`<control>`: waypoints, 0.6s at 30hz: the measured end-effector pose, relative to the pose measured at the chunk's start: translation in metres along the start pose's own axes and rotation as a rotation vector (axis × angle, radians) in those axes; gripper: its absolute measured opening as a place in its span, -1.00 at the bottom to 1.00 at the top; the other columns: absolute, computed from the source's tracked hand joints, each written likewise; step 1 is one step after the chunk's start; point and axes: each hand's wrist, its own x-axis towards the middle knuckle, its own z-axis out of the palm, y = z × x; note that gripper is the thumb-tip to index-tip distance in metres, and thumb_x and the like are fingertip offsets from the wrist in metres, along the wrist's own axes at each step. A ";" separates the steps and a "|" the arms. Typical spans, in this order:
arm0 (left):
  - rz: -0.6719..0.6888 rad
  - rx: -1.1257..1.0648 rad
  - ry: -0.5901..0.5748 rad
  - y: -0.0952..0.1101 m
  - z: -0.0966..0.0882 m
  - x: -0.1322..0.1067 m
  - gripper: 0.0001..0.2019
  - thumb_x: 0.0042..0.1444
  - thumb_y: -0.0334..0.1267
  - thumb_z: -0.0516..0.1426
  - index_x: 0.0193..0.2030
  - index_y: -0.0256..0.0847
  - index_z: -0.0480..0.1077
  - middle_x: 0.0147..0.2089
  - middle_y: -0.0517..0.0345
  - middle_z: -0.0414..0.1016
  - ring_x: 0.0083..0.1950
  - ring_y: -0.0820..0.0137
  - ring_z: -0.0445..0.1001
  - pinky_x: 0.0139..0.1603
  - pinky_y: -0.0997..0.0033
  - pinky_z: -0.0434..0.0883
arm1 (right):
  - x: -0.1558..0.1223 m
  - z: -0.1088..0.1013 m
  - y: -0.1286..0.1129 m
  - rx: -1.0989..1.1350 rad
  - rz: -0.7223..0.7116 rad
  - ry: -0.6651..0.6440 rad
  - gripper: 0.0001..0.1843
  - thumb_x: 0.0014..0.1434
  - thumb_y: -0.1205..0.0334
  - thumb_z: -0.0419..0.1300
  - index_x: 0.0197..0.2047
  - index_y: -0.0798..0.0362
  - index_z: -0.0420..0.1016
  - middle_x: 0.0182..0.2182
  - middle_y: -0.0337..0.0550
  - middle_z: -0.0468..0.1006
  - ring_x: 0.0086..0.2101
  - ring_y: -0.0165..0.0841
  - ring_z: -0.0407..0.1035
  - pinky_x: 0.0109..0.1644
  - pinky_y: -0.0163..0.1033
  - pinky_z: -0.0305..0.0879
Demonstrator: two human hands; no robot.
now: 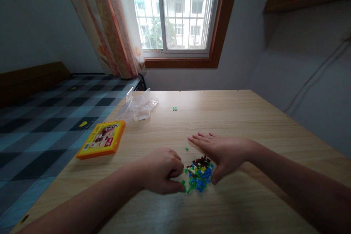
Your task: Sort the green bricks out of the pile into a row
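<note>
The pile of small blocks [201, 175] lies on the worktop [233, 204] between the two hands; the pieces look like light, hard plastic that would skid easily, so each is best pinched across its opposite sides rather than pressed from above. The left hand [163, 170] has its grip curled at the pile's left edge, thumb by some green pieces [184, 185], and whether it pinches one I cannot tell. The right hand [223, 151] has its grip spread, visibly holding nothing, thumb just beside the pile.
</note>
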 end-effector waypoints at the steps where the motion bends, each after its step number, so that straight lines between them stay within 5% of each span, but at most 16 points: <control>1: 0.001 -0.010 -0.004 -0.001 -0.001 0.000 -0.61 0.00 -0.19 0.32 -0.55 -0.17 0.13 -0.55 0.31 0.25 -0.48 0.45 0.24 -0.40 0.40 0.19 | 0.000 -0.001 -0.001 -0.016 0.006 -0.021 0.43 -0.21 -0.26 0.47 0.52 -0.04 -0.26 0.45 0.04 -0.21 0.41 0.09 -0.27 0.48 0.15 -0.25; 12: -0.091 -0.213 -0.080 -0.006 -0.012 -0.005 -0.68 -0.16 -0.44 0.35 -0.52 -0.21 0.22 -0.49 0.38 0.26 -0.45 0.51 0.22 -0.36 0.49 0.22 | -0.004 -0.030 0.000 -0.065 0.044 -0.162 0.48 -0.25 -0.01 0.56 0.52 0.06 -0.29 0.45 0.16 -0.21 0.41 0.06 -0.25 0.47 0.06 -0.19; 18: -0.261 -0.293 -0.093 -0.012 -0.020 -0.010 -0.80 -0.07 -0.46 0.24 -0.46 -0.22 0.27 -0.47 0.36 0.28 -0.45 0.52 0.23 -0.45 0.53 0.16 | -0.005 -0.036 0.016 -0.048 0.034 -0.062 0.28 -0.10 0.10 0.50 0.51 0.00 -0.18 0.43 0.02 -0.05 0.38 -0.05 -0.07 0.44 -0.06 -0.04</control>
